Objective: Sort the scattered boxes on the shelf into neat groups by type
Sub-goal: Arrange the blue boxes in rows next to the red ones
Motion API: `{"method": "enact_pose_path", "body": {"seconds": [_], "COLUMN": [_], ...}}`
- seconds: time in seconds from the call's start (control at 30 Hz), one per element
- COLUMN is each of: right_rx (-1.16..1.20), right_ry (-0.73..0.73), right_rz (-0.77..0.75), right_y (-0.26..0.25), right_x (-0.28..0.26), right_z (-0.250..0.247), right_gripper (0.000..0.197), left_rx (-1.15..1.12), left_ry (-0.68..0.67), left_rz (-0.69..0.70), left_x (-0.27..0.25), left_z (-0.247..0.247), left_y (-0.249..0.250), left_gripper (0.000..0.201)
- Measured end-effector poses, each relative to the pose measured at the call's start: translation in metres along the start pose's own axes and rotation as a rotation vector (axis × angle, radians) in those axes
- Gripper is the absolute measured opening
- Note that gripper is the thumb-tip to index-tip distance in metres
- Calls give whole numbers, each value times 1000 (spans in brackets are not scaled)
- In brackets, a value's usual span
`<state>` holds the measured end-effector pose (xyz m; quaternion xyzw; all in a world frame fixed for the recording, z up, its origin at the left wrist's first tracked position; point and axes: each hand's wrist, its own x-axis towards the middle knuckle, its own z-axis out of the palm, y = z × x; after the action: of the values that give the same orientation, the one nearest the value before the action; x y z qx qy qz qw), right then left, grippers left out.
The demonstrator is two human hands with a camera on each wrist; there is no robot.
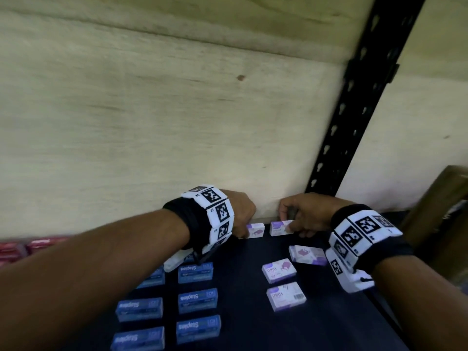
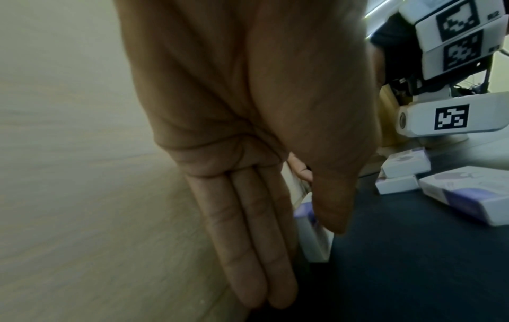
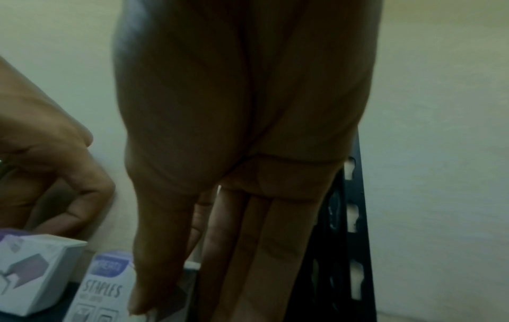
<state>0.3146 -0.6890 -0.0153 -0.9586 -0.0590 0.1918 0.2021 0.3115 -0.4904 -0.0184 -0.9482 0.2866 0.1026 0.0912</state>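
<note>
Two white-and-purple staple boxes stand at the back of the dark shelf, against the wooden back panel. My left hand pinches the left one between thumb and index finger. My right hand pinches the right one at its right end, thumb in front. A small gap separates the two boxes. Three more purple boxes lie loose nearer me on the right. Blue staple boxes lie in two columns on the left.
Red boxes sit at the far left, partly hidden by my left forearm. A black slotted upright rises behind my right hand. A brown wooden piece stands past the shelf's right edge.
</note>
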Motion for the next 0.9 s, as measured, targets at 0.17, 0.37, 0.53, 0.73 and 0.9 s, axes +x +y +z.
{"method": "enact_pose_path", "body": {"seconds": [0.17,0.37,0.53,0.73,0.9], "right_rx": [-42,-64,-284,-314,-399], "right_ry": [-1,-10,5,-88,-143], "right_rz": [-10,90,159,95,44], "right_y": [0,-3,-1,-7,-11], "right_x": [-4,-24,-45,-58,-56], "right_z": [-1,-6,-19,-16,-3], "right_gripper": [23,31,26,32,37], "left_rx": [-46,-131,-124,-145,-86], "left_ry": [20,-22,14,-120,-159], "left_rz": [-30,-115,-72,50,57], "left_x": [-9,-30,-46,-38,-29], "left_z": [1,-4,-27,-21,-14], "left_y": [3,6,19,58,69], "left_gripper": [44,54,41,43,44]}}
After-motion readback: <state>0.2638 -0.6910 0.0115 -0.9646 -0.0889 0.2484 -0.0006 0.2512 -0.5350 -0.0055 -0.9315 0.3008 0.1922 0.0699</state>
